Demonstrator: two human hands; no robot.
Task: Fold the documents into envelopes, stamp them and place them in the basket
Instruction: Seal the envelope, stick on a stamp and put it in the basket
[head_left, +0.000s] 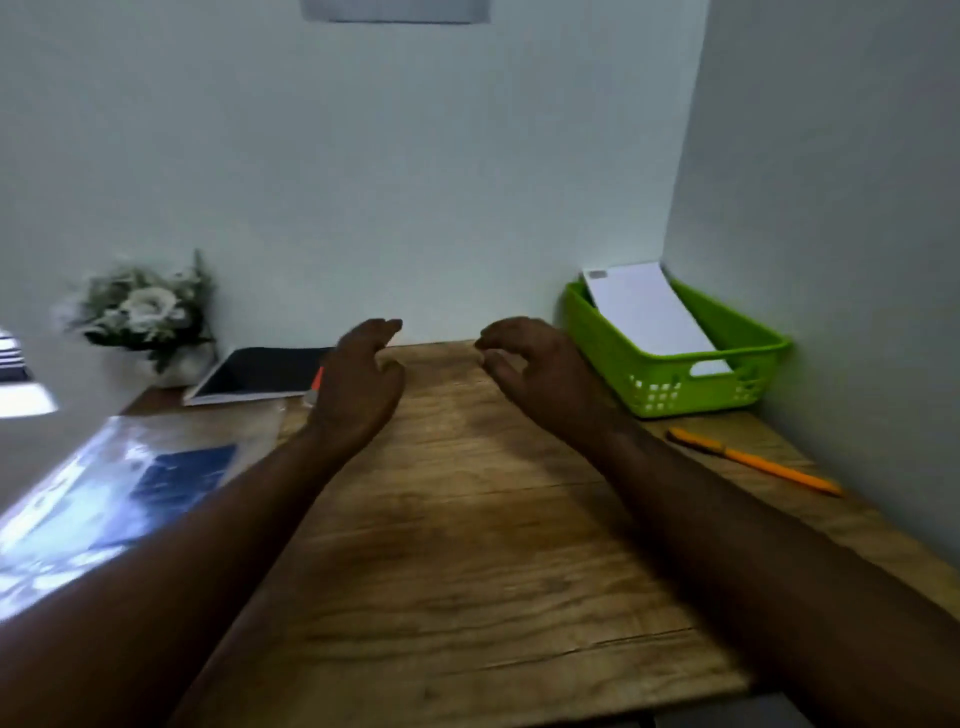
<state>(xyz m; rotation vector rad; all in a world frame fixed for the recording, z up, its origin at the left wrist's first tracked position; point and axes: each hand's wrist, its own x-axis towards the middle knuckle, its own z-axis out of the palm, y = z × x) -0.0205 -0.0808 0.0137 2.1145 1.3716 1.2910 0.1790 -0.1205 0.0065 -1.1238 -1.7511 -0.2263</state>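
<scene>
Both my hands hover over the bare desk (467, 519), left hand (358, 384) and right hand (535, 374) loosely curled, each grip empty. The white envelope (649, 317) already lies in the green basket (727, 384) just right of my right grip, long axis running away from me. Anything left to fold probably sits by the plastic sleeve (104, 509), nearer my left.

The wooden surface (467, 545) carries a green basket (675, 387) in its far right corner. Near the basket lies an orange pencil (753, 460); well left of it sit a dark tablet (260, 371), a flower pot (150, 322) and a plastic sleeve (104, 509).
</scene>
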